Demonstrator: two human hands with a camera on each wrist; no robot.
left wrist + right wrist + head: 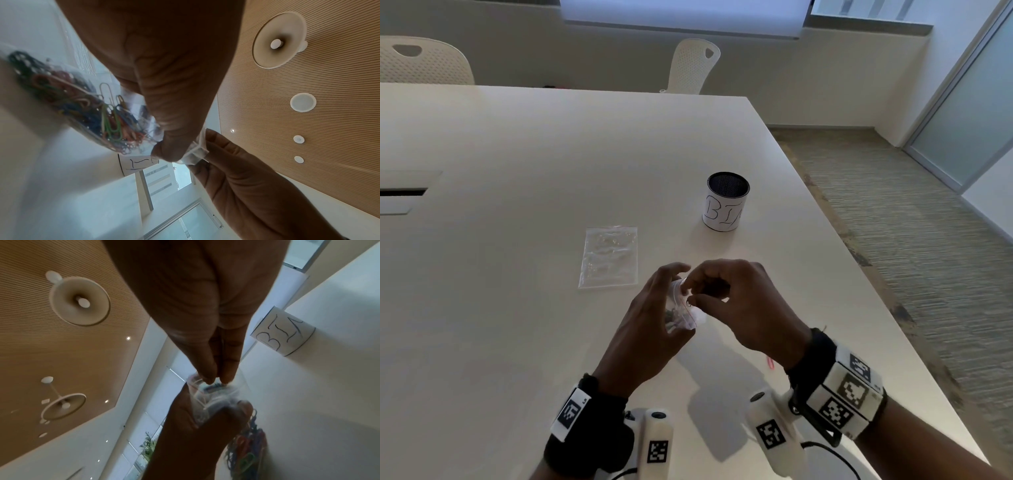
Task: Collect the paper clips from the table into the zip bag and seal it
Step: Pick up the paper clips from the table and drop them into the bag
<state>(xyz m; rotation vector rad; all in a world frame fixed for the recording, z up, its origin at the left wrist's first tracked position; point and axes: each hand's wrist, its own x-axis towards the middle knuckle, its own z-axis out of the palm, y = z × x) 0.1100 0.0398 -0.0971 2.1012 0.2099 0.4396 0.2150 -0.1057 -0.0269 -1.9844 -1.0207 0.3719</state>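
Clear zip bag (144, 123) of multicoloured paper clips (86, 110); white table (551, 154); black mesh cup (726, 202), white-labelled

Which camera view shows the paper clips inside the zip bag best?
The left wrist view: the coloured paper clips show clearly through the zip bag. The right wrist view shows some, blurred, at its lower edge. The head view shows only a small dark clump.

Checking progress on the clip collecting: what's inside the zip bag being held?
The zip bag holds a tangle of coloured paper clips. Both hands pinch its top: left hand, right hand. Fingers cover the zip strip, so sealing can't be judged.
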